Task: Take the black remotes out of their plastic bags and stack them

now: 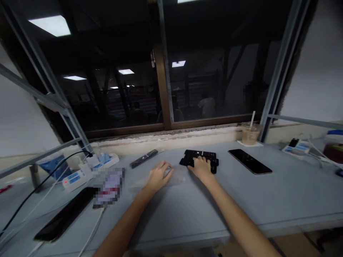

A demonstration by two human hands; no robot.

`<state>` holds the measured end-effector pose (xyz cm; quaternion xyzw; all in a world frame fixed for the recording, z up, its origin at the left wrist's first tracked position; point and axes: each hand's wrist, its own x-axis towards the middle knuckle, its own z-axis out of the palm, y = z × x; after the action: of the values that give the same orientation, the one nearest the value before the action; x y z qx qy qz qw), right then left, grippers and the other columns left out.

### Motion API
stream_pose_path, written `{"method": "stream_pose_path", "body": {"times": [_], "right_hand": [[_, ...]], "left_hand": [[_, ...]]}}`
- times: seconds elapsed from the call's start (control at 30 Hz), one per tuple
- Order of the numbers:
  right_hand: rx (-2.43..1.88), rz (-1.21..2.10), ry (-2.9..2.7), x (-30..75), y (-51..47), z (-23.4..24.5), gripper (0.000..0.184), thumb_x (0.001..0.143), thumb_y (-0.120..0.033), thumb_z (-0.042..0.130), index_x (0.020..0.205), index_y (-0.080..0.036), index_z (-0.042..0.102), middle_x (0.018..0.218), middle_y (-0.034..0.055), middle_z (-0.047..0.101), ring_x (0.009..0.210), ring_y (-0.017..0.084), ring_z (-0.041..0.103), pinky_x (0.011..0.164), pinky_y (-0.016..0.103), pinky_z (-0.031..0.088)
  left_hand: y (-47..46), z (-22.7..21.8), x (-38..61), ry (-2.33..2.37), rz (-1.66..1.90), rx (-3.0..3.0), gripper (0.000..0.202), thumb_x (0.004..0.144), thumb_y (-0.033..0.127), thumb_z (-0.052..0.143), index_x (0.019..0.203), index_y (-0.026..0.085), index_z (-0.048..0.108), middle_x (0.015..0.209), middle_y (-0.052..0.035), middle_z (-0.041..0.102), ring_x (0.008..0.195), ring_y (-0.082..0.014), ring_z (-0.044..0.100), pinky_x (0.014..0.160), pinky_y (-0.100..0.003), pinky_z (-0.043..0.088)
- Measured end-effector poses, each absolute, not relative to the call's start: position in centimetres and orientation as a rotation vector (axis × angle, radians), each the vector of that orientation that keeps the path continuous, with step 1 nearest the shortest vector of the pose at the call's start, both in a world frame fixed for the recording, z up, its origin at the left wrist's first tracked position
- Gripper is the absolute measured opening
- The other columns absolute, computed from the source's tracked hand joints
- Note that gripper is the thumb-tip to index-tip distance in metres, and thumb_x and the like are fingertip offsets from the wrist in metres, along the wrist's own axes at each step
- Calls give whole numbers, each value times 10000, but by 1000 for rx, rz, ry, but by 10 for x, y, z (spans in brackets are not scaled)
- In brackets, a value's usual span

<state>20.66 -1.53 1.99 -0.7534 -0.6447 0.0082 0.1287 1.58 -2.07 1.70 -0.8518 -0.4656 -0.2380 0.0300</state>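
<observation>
My left hand (pixel 158 177) rests on the grey table (pixel 187 210), fingers curled over a small pale object (pixel 168 172) that I cannot make out. My right hand (pixel 201 167) lies on a black remote-like keypad (pixel 199 157) near the window sill, fingers bent over its near edge as if gripping it. A second slim black remote (pixel 144 158) lies just left of my left hand, untouched.
A black phone (pixel 249 161) lies to the right, and an iced drink cup with a straw (pixel 250 132) stands on the sill corner. Power strips (pixel 89 169) with cables and a long black device (pixel 65 214) sit at left. More items (pixel 300 147) are at far right.
</observation>
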Motion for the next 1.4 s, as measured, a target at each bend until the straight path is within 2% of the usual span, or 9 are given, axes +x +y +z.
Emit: {"method": "stream_pose_path", "body": {"times": [0.17, 0.4, 0.53, 0.63, 0.83, 0.93, 1.13, 1.23, 1.4], "right_hand": [[-2123, -26, -1886, 206, -13, 14, 335, 819, -284, 491, 1112, -149, 583, 1157, 151, 555, 1088, 275, 459, 840, 376, 315], [-2072, 6, -1869, 207, -11, 12, 317, 807, -256, 522, 1108, -182, 590, 1170, 131, 542, 1101, 259, 449, 833, 364, 326], [-2017, -2, -1857, 208, -9, 12, 267, 784, -238, 565, 1042, -229, 633, 1170, 101, 538, 1090, 238, 456, 848, 350, 320], [-1979, 8, -1868, 210, -5, 9, 224, 776, -222, 580, 983, -232, 665, 1147, 95, 552, 1091, 232, 455, 850, 345, 319], [-1905, 4, -1871, 212, 0, 5, 203, 790, -221, 563, 957, -234, 677, 1114, 94, 571, 1054, 224, 477, 837, 344, 330], [-1917, 22, -1877, 211, -2, 6, 215, 798, -223, 552, 980, -230, 667, 1127, 94, 567, 1058, 219, 478, 844, 339, 329], [-2021, 34, -1882, 207, -6, 7, 351, 814, -256, 516, 1153, -173, 552, 1223, 132, 509, 1135, 249, 429, 867, 370, 322], [-2036, 34, -1889, 207, -6, 6, 350, 834, -268, 478, 1160, -157, 540, 1268, 146, 473, 1169, 248, 402, 886, 387, 308], [-2063, -14, -1889, 207, -8, 8, 316, 839, -267, 471, 1126, -176, 565, 1203, 133, 531, 1119, 246, 445, 885, 405, 306]], "left_hand": [[-24, 18, 19, -1442, -688, -2722, 240, 842, 391, 411, 929, 219, 553, 949, -13, 591, 844, -154, 583, 742, -265, 432], [-22, 17, 18, -1430, -652, -2711, 202, 841, 330, 420, 943, 216, 551, 930, -6, 585, 738, -120, 575, 685, -231, 417], [-20, 19, 13, -1449, -680, -2608, 222, 877, 316, 363, 884, 227, 566, 924, 2, 575, 797, -117, 574, 637, -201, 392], [-20, 23, 11, -1477, -733, -2543, 243, 894, 338, 333, 918, 240, 554, 927, 5, 579, 829, -122, 573, 612, -194, 374], [-17, 17, 15, -1652, -666, -2597, 197, 881, 312, 355, 907, 234, 534, 933, -1, 582, 838, -148, 569, 621, -220, 381], [-15, 9, 18, -1570, -603, -2704, 185, 867, 293, 369, 905, 224, 536, 949, -18, 579, 877, -161, 556, 655, -238, 403], [-13, 6, 18, -1418, -772, -2741, 178, 845, 283, 392, 927, 213, 533, 896, -26, 576, 860, -160, 544, 774, -276, 424], [-13, 7, 17, -1379, -795, -2754, 175, 845, 279, 386, 912, 216, 534, 887, -24, 571, 864, -158, 540, 789, -280, 424], [-13, 5, 16, -1290, -784, -2852, 175, 842, 253, 382, 903, 197, 536, 885, -40, 568, 860, -164, 537, 786, -292, 427]]}}
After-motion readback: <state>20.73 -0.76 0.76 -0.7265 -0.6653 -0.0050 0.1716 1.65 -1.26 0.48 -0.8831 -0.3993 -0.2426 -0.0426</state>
